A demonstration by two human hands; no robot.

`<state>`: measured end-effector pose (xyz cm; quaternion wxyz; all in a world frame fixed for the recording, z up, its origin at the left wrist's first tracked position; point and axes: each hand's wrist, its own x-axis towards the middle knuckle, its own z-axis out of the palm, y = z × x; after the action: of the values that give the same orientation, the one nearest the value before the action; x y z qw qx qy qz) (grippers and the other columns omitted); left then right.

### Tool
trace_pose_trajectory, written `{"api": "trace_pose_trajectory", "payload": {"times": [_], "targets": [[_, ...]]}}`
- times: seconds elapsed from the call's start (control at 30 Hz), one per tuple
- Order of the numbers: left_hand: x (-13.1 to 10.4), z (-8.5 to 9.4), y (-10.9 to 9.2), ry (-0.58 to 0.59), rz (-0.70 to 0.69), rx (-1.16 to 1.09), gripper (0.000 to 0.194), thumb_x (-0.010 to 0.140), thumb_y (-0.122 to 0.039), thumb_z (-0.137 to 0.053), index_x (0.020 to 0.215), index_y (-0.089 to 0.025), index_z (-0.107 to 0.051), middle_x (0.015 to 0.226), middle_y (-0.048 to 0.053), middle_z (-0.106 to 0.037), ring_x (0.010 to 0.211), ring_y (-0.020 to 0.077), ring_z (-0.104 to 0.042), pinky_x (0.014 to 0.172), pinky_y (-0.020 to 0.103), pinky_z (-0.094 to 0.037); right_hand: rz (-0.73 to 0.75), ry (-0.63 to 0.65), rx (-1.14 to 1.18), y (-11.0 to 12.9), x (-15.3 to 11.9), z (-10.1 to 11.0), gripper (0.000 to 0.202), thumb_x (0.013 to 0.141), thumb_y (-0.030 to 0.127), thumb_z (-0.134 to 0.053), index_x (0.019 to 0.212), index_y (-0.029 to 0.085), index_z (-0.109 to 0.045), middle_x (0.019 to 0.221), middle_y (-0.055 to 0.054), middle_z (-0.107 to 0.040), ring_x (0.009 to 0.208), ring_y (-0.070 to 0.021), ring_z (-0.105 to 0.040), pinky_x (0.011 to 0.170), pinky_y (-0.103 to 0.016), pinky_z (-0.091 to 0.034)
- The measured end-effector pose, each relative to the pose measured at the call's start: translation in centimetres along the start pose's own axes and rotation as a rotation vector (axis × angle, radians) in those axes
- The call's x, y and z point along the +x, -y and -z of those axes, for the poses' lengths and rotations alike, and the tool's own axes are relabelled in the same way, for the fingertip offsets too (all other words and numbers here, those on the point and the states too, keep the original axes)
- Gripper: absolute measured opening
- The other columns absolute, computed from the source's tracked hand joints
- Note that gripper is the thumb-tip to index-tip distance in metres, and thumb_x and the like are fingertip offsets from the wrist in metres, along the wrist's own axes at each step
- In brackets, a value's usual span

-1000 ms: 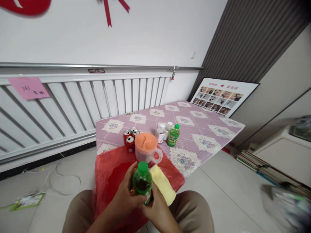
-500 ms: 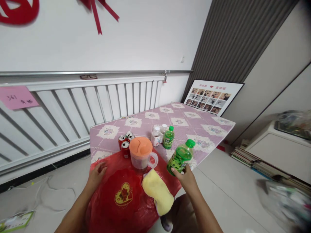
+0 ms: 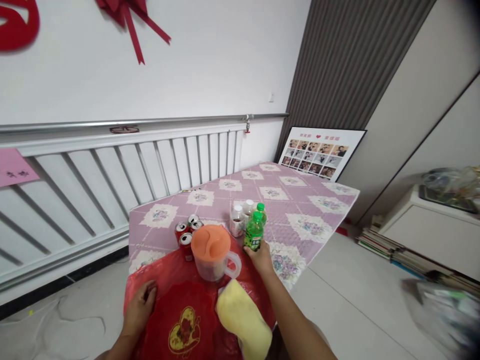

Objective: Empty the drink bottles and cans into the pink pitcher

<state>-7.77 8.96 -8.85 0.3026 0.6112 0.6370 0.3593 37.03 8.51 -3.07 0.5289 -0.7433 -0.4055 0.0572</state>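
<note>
Bottle (image 3: 254, 232) of green plastic, green-capped, is being gripped by the right hand (image 3: 261, 257) below frame centre, while the left hand (image 3: 141, 306) is curving loosely open over red plastic sheeting (image 3: 165, 272) at lower left.

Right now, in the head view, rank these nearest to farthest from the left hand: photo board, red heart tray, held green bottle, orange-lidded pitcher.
1. Red heart tray: just right of the left hand.
2. Orange-lidded pitcher: ahead and right.
3. Held green bottle: farther right, in the right hand.
4. Photo board: far back, on the right.
</note>
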Motion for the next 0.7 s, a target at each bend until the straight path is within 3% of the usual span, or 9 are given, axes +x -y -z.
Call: {"api": "trace_pose_trajectory", "payload": {"times": [0.27, 0.47, 0.7], "targets": [[0.1, -0.4, 0.3, -0.018, -0.007, 0.073, 0.04, 0.077, -0.051, -0.057, 0.102, -0.023, -0.07, 0.112, 0.008, -0.076, 0.109, 0.0337, -0.069, 0.098, 0.048, -0.055, -0.041, 0.004, 0.015, -1.6, 1.2, -3.7, 0.054, 0.058, 0.038, -0.072, 0.106, 0.016, -0.064, 0.096, -0.01, -0.068, 0.096, -0.0315, -0.063, 0.09, -0.047, -0.049], [0.2, -0.5, 0.8, -0.021, -0.015, 0.068, 0.039, 0.078, -0.051, -0.057, 0.102, -0.023, -0.07, 0.11, 0.009, -0.077, 0.106, 0.0325, -0.07, 0.095, 0.048, -0.056, -0.069, -0.03, 0.05, -2.3, 1.6, -5.4, 0.063, 0.059, 0.037, -0.072, 0.116, 0.013, -0.059, 0.103, -0.012, -0.068, 0.099, -0.0309, -0.064, 0.093, -0.046, -0.049], [-0.1, -0.5, 0.1, -0.035, 0.007, 0.021, 0.036, 0.074, -0.051, -0.061, 0.098, -0.026, -0.07, 0.103, 0.006, -0.078, 0.099, 0.0322, -0.072, 0.088, 0.046, -0.059, -0.069, -0.081, 0.081, -2.5, 1.6, -6.3, 0.064, 0.063, 0.034, -0.072, 0.121, 0.012, -0.056, 0.108, -0.013, -0.066, 0.102, -0.0302, -0.062, 0.096, -0.045, -0.049]]}}
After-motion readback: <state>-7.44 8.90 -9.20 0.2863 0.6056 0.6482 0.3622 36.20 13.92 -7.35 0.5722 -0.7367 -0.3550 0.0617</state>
